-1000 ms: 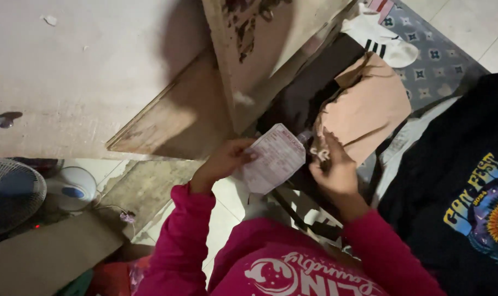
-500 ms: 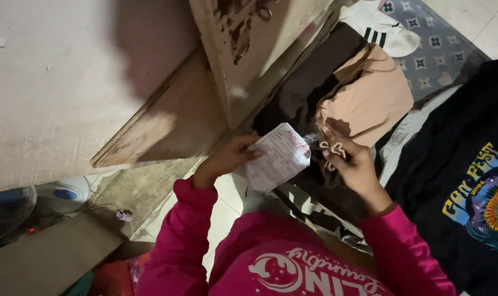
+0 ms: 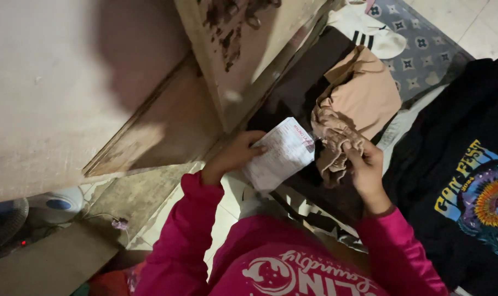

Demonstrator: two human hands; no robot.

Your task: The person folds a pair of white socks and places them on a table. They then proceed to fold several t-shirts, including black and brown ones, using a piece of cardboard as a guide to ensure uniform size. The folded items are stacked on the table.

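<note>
Paper slip and beige cloth, one in each hand

Paper slip (image 3: pixel 281 153), white with printed lines, is pinched in the left hand (image 3: pixel 233 155), thumb on its upper face and fingers curled under its left edge; the slip juts rightward from that hand, its far corner just beside the crumpled beige cloth (image 3: pixel 332 143). Right hand (image 3: pixel 365 167) is closed on that cloth's lower bunch, the fabric rising above the fingers. Both sleeves are pink. Behind the cloth lie a smooth tan garment (image 3: pixel 364 90) on a dark garment (image 3: pixel 304 82), and a white striped piece (image 3: pixel 369 34) on a patterned grey mat (image 3: pixel 424 49). Right of the hand lies a black printed shirt (image 3: pixel 457 164). Worn wooden boards (image 3: pixel 167 126) stand to the left, a small fan (image 3: pixel 52 205) below them
</note>
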